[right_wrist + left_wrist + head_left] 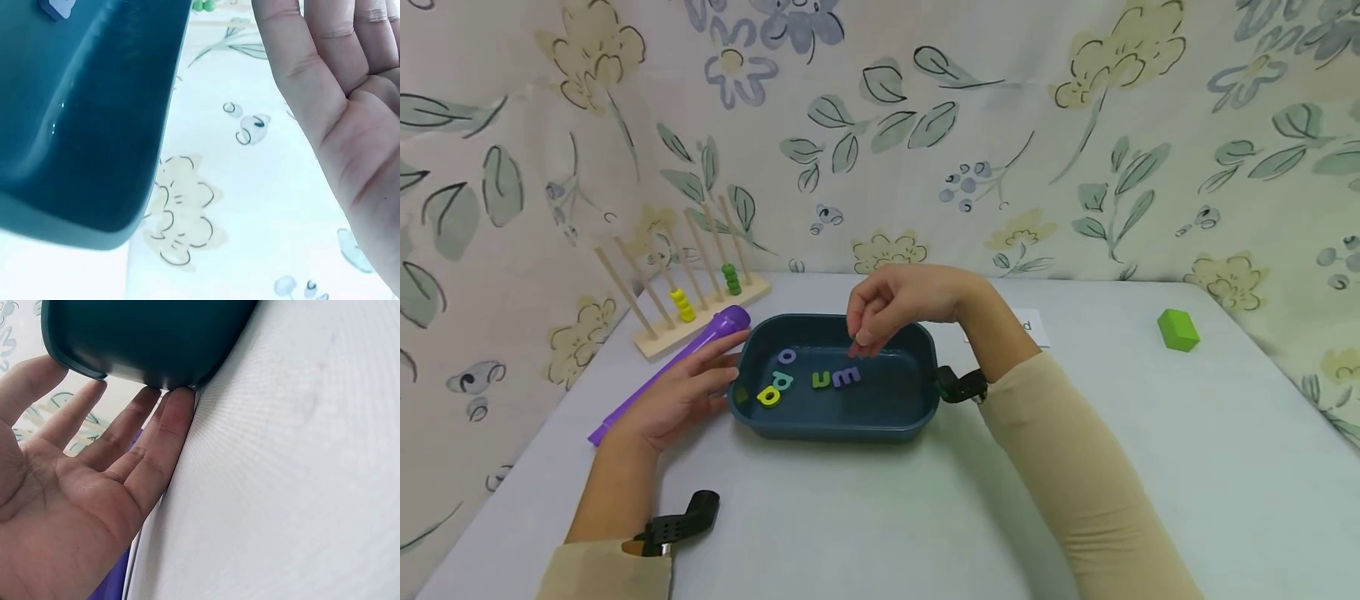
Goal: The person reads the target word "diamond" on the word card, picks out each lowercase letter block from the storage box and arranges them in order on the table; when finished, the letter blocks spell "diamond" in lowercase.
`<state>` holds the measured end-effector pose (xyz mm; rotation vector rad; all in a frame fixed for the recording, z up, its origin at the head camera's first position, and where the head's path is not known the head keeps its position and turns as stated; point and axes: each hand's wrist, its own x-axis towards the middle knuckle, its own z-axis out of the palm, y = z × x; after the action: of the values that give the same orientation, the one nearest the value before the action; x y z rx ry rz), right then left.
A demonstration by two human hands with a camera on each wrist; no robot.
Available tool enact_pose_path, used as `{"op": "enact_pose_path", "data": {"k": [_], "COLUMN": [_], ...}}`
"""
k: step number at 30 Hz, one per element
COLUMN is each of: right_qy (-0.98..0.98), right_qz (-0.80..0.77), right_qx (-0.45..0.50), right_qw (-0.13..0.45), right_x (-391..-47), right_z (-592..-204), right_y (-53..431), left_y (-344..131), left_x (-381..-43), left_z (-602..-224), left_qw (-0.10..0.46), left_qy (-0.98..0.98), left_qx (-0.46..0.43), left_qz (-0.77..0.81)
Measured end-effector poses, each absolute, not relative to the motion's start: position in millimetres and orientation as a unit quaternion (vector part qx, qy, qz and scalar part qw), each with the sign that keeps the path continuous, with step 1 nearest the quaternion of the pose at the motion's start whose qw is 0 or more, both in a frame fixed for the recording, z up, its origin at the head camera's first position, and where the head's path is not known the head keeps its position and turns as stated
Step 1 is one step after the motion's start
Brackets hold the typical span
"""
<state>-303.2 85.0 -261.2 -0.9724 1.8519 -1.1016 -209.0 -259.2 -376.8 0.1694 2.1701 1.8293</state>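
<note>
A dark teal tray (pixel 887 433) stands on the table with small letters inside. A purple m (pixel 846 377) and a green letter like u or n (pixel 821 380) lie near its middle. Toward the left are a purple o (pixel 787 357), a teal letter (pixel 782 382) and a yellow letter (pixel 768 397). My left hand (pixel 681 396) touches the tray's left end with extended fingers (pixel 169 425). Above the tray, near the m, my right hand (pixel 898 304) points bent fingers downward. I cannot tell whether its fingertips hold anything; the right wrist view cuts them off.
A purple microphone-like toy (pixel 658 375) lies left of the tray, partly behind my left hand. Beyond it stands a wooden peg rack (pixel 700 321) with yellow and green beads. Behind my right wrist lies a white card (pixel 1032 327); a green block (pixel 1177 330) sits far right.
</note>
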Motion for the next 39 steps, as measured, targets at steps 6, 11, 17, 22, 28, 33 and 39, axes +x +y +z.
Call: {"op": "enact_pose_path", "data": {"k": [6,11,17,22,28,33,39], "right_qy": [0.729,0.748,0.753,0.755,0.764,0.778,0.793], "right_qz": [-0.444,-0.462,-0.489,-0.497,-0.496,-0.489,-0.479], "right_qx": [-0.372,-0.332,-0.288,-0.276,-0.269,-0.265,-0.253], "right_qw": [0.363,0.342,0.334,0.326,0.311,0.293,0.277], "right_x": [-302.6,-298.0,-292.2,-290.2,-288.6,-286.3,-283.2], "right_z": [-260.3,-258.4,-257.2,-257.2,-260.8,-264.8,-269.0], "right_y": [94.4,105.1,118.5,127.3,136.3,142.5,152.2], "left_y": [-259.8,-259.3,-259.4,-259.7,-258.9,-259.0,-260.0], "left_x": [-208.7,-209.4,-210.2,-209.7,-208.2,-208.4,-209.2], "left_z": [-377.1,-377.6,-378.6,-378.0,-376.3,-377.0,-378.6], "left_qw": [0.149,0.151,0.152,0.15,0.145,0.141,0.143], "left_qy": [0.755,0.749,0.743,0.745,0.752,0.752,0.747], "left_qx": [0.058,0.063,0.066,0.063,0.066,0.067,0.074], "left_qz": [0.636,0.642,0.648,0.646,0.64,0.641,0.645]}}
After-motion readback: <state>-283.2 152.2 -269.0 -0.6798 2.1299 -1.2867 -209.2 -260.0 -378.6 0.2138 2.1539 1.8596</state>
